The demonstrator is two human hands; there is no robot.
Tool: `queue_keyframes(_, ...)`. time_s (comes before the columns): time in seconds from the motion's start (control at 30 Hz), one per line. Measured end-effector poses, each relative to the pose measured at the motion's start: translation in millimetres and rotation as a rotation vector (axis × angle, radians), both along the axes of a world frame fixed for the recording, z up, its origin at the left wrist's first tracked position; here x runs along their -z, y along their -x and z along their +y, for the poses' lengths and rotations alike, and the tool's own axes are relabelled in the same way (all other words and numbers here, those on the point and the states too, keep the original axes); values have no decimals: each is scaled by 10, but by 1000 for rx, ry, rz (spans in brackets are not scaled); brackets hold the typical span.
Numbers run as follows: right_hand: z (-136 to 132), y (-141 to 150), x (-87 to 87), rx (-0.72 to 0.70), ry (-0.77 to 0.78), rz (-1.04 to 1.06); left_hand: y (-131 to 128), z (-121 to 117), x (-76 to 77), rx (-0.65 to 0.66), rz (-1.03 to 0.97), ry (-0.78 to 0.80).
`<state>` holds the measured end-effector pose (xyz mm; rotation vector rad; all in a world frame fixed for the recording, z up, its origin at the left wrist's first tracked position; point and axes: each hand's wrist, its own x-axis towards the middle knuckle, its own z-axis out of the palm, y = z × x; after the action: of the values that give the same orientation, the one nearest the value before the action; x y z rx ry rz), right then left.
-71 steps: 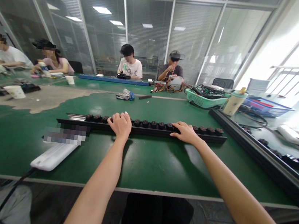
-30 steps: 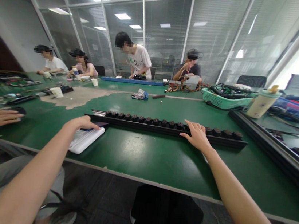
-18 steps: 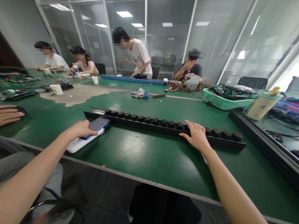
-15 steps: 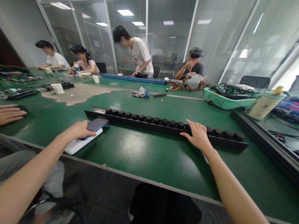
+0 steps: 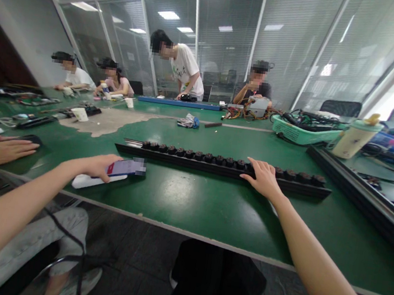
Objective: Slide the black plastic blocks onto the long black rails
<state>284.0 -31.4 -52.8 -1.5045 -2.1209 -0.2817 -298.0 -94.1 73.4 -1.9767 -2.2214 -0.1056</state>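
My left hand (image 5: 95,165) grips the end of a phone (image 5: 125,168), whose screen is blurred, just above a flat white plastic box (image 5: 85,182) near the table's front edge. My right hand (image 5: 264,179) lies open, its fingertips on a long black rail (image 5: 223,169) that carries a row of several dark round parts. The rail lies across the green table (image 5: 181,213). Past my left hand, a neighbour's hand (image 5: 2,148) rests beside a black computer mouse (image 5: 33,139).
A teal basket of cables (image 5: 304,132), a cream tumbler (image 5: 355,141) and a second black rail (image 5: 358,188) stand at right. A crumpled cloth (image 5: 188,121) lies farther back. Several co-workers sit or stand along the table.
My left hand has left the rail and now holds the phone over the white box. The phone has turned flatter, and the view has swung left. My right hand stays on the rail.
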Motion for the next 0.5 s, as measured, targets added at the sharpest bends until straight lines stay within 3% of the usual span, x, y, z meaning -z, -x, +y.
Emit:
queue_keyframes(0.23,4,-5,8,-4,-14,-8,942,268,187,266,117,383)
queue_keyframes(0.3,-1,-3,6,-3,-19,-12,1165,315,209,328,132,405)
queue_keyframes(0.4,-8,-1,2,-4,-26,-9,1269,317,218,340,173,412)
queue_keyframes(0.5,-11,-1,0,-2,-27,-5,1179,274,220,348,224,421)
